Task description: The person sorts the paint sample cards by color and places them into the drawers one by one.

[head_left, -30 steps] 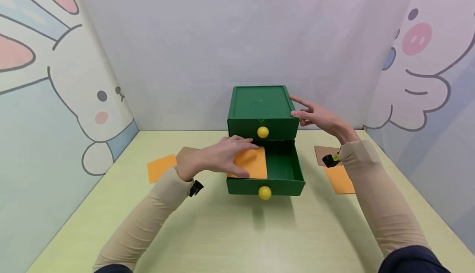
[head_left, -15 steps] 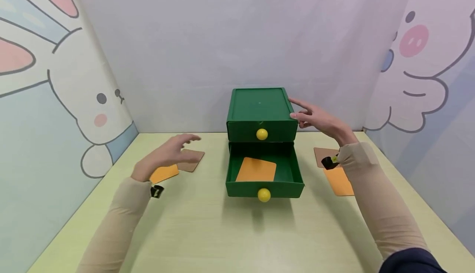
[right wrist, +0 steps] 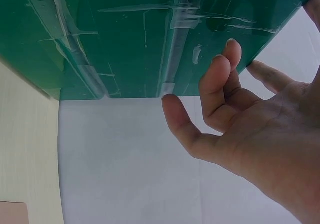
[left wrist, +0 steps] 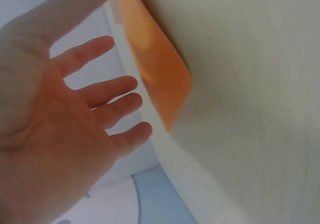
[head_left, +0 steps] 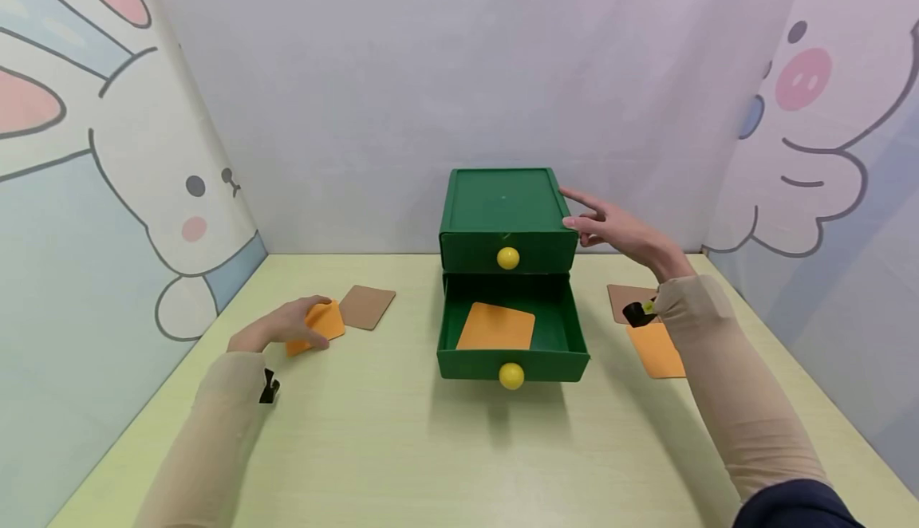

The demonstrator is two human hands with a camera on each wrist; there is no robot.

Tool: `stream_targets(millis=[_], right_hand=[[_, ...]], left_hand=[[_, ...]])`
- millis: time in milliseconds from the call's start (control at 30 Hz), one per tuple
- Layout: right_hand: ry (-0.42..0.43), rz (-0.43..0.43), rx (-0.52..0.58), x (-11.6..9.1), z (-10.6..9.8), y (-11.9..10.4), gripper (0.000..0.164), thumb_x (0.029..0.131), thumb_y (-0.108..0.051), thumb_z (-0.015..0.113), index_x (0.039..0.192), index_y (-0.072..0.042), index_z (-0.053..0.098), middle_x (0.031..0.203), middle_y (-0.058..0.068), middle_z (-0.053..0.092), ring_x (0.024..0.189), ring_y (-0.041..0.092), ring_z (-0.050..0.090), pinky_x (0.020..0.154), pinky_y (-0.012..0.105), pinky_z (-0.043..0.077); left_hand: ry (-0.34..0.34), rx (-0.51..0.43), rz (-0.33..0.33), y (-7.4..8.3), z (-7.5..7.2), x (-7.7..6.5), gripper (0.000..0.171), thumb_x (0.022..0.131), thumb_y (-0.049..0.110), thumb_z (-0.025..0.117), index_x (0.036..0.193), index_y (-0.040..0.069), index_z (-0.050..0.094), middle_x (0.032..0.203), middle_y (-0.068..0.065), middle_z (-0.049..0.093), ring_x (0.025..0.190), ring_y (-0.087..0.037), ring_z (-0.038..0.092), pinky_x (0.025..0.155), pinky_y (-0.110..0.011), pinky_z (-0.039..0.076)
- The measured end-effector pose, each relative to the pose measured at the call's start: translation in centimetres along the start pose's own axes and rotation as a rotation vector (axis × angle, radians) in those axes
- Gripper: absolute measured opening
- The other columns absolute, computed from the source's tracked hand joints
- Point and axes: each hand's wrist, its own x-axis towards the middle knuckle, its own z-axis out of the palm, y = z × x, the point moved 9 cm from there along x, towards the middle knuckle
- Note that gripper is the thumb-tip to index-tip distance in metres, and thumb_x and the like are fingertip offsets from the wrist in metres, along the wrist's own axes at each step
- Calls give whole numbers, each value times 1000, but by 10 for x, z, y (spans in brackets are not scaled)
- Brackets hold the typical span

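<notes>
My left hand (head_left: pixel 283 325) reaches over an orange square card (head_left: pixel 326 319) at the left of the table, thumb and fingers spread apart on either side of it. In the left wrist view the fingers are extended above the orange card, thumb near its edge. My right hand (head_left: pixel 617 229) rests at the right side of a green two-drawer box (head_left: pixel 504 199), with thumb at the top edge; in the right wrist view some fingers are bent beside the green wall. The lower drawer (head_left: pixel 560 325) is pulled out, and another orange card (head_left: pixel 495 327) lies inside, tilted.
A brown card (head_left: pixel 368 307) lies beside the left orange card. At the right, a brown card (head_left: pixel 628 302) and an orange card (head_left: pixel 656 350) lie partly behind the right wrist. Yellow knobs mark the upper drawer (head_left: pixel 459 253) and the lower one. Printed cartoon walls enclose the table.
My left hand has let go of an orange card in the lower drawer and moved left, down to the orange card on the table. My right hand has stayed at the box.
</notes>
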Motion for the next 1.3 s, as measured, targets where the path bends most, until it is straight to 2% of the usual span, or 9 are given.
stream_targets(millis=[200,333,567,767,900,1300], right_hand=[[0,-5,-3,0,0,-1,66,98,-42,53,153,-42,16,85,17,47,83,26,50,100,47,44],[5,-11,-13,0,-1,-2,66,98,-41,52,153,-42,15,86,17,48,83,26,50,98,45,45],[13,-19,-13,1,-4,-3,65,99,-41,52,153,-41,16,86,18,48,81,26,50,97,43,45],[8,-8,-22,2,-3,-3,67,97,-43,53,153,-42,16,84,17,49,81,26,50,98,43,46],[0,-4,-24,2,0,-3,68,97,-44,53,153,-42,15,84,18,48,81,27,50,97,43,46],[4,-5,-15,1,0,0,67,98,-43,52,153,-41,15,87,19,48,81,27,50,96,42,45]], left_hand=[[24,-24,-23,-10,-1,-3,85,80,35,76,146,1,35,146,-31,36,113,-40,46,99,-61,39],[50,-27,-12,-11,-2,0,84,80,34,76,145,0,35,145,-31,37,115,-40,46,100,-62,39],[91,-5,22,-10,-7,8,80,80,32,77,143,-2,39,138,-32,44,107,-38,49,94,-57,44],[73,0,-3,-12,-5,9,85,76,32,80,144,3,38,136,-36,40,115,-47,41,93,-63,42],[63,-10,-39,-15,-2,9,89,74,34,81,145,5,35,134,-34,39,111,-45,39,90,-61,43],[69,-40,-25,-16,1,11,94,76,35,80,149,7,27,138,-36,35,118,-49,37,95,-69,38]])
